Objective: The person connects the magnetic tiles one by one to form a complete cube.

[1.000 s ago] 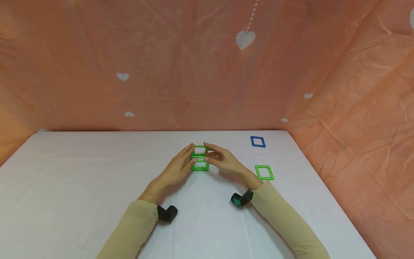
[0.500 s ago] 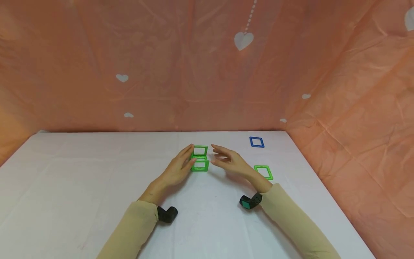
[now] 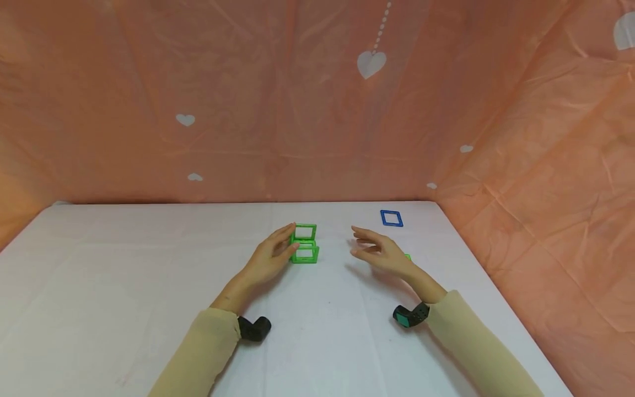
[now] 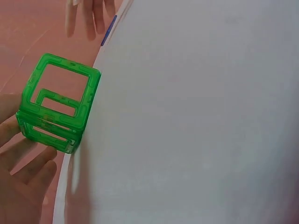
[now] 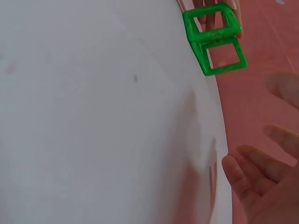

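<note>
A small box-like build of green magnetic tiles [image 3: 305, 262], made of square open frames, stands on the white table. One frame rises at its back in the head view. My left hand [image 3: 266, 261] rests along its left side, fingers straight, with the thumb tip over the front left corner. In the left wrist view those fingertips [image 4: 48, 152] lie against the green frames. My right hand [image 3: 382, 252] hovers right of the build, fingers loosely bent and holding nothing. Behind it a loose green magnetic tile [image 3: 408, 257] is mostly hidden.
A blue magnetic tile [image 3: 392, 218] lies flat near the table's back right. The white-covered table [image 3: 149, 264] ends at an orange curtain [image 3: 278, 110] with pale hearts. Each wrist carries a black camera, such as the left one [image 3: 255, 329].
My right hand has let go of the green build and moved right, over the loose green tile. The left hand stays at the build's left side.
</note>
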